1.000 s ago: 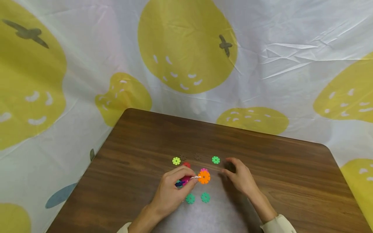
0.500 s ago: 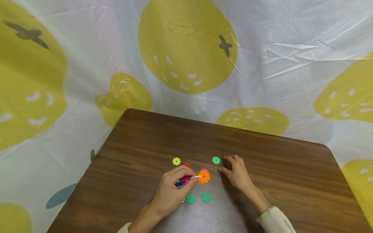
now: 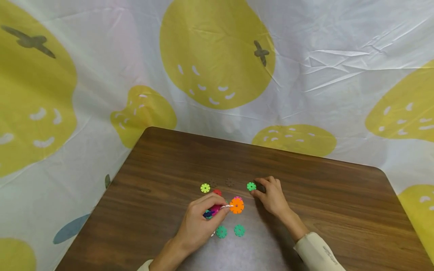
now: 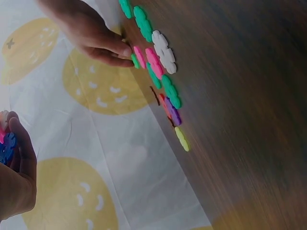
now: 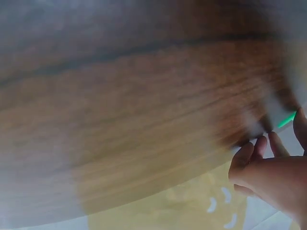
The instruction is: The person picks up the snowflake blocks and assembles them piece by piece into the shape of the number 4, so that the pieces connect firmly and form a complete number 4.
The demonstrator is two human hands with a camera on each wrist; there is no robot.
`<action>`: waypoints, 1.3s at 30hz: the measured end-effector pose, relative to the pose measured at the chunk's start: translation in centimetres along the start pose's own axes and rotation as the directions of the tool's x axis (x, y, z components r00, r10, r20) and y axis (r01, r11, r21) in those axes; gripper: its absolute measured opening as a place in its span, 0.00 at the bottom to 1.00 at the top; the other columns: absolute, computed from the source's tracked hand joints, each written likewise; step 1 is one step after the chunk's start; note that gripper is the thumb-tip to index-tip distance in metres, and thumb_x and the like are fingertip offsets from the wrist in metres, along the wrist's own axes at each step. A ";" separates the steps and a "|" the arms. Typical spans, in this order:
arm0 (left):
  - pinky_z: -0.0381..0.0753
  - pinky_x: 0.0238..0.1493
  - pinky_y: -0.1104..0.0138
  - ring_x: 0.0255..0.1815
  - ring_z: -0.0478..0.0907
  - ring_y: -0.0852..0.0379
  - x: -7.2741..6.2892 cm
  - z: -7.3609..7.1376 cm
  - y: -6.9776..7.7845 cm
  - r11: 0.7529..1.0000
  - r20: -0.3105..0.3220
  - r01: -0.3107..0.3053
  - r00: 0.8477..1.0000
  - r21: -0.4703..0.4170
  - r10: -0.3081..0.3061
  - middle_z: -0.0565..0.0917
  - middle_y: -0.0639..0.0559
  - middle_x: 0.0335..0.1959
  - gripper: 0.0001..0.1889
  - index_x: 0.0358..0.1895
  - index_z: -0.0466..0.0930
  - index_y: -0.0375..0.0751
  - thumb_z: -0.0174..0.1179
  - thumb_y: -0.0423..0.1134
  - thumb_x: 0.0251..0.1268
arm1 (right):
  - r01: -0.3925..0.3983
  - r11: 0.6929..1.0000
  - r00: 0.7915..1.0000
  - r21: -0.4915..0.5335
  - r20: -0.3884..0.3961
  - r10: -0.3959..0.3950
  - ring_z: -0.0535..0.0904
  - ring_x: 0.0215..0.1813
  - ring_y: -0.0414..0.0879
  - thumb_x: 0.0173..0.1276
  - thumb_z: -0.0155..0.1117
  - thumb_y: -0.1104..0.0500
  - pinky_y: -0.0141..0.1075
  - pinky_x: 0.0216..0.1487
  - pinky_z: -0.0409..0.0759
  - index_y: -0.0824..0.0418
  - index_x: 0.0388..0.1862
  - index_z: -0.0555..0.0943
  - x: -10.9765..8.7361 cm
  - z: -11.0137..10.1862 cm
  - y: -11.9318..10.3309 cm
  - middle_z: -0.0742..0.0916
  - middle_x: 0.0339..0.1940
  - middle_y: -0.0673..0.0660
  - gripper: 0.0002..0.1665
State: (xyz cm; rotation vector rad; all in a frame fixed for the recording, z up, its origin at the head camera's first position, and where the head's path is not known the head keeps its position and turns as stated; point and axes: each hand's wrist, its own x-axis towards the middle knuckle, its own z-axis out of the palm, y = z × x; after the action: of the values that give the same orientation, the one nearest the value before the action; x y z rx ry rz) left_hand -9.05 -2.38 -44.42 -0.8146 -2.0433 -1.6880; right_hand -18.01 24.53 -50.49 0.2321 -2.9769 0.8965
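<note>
My left hand [image 3: 200, 218] pinches a cluster of slotted plastic building discs. A white disc seen edge-on sticks out from the fingertips and joins an orange disc [image 3: 236, 206]; magenta and dark blue discs [image 4: 6, 147] show beside the palm. The fingers hide part of the cluster. At the right, my right hand [image 3: 272, 195] reaches down to a flat green disc [image 3: 251, 186] on the table. Its thumb and forefinger are spread at the disc's right edge. In the right wrist view the same green disc [image 5: 287, 119] shows between thumb and fingertips.
Several loose discs lie on the brown wooden table [image 3: 162, 165]: a yellow-green disc [image 3: 205, 188], a red disc [image 3: 217, 192], two brown discs near the back, and teal discs [image 3: 239, 230] in front. A white cloth with yellow fruit prints [image 3: 217, 52] hangs behind the table.
My right hand has moved left to the green disc, thumb and forefinger now at its edge. The left hand and its disc cluster have stayed almost still.
</note>
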 end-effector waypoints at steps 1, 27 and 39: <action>0.87 0.45 0.69 0.38 0.84 0.59 0.0 0.0 0.0 1.000 0.000 0.000 1.000 0.000 0.000 0.87 0.53 0.36 0.02 0.38 0.86 0.39 0.69 0.32 0.66 | 0.002 1.000 1.000 0.002 -0.002 -0.002 0.71 0.59 0.65 0.68 0.73 0.57 0.53 0.57 0.73 0.67 0.64 0.80 0.1 0.0 0.0 0.82 0.56 0.68 0.29; 0.86 0.41 0.71 0.34 0.82 0.62 -0.3 -0.1 0.3 1.000 -0.009 0.014 1.000 -0.001 -0.014 0.87 0.53 0.35 0.02 0.38 0.86 0.40 0.69 0.31 0.66 | -0.119 0.983 0.992 0.140 0.063 0.111 0.77 0.43 0.51 0.67 0.72 0.62 0.40 0.45 0.74 0.61 0.48 0.77 0.7 0.5 -1.5 0.88 0.32 0.55 0.15; 0.83 0.40 0.73 0.35 0.81 0.62 -0.3 0.1 0.4 0.999 -0.042 0.026 0.999 0.045 -0.024 0.87 0.53 0.35 0.02 0.37 0.85 0.40 0.69 0.32 0.66 | -0.172 0.951 0.985 0.257 0.067 0.160 0.72 0.27 0.42 0.69 0.71 0.62 0.32 0.31 0.70 0.62 0.51 0.79 -1.2 -0.6 -2.0 0.83 0.25 0.55 0.15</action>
State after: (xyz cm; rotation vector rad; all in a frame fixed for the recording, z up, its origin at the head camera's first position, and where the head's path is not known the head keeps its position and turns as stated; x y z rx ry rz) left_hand -8.58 -2.26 -44.33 -0.7361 -2.0638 -1.6512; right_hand -16.50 23.36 -48.93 0.0041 -2.9455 1.3233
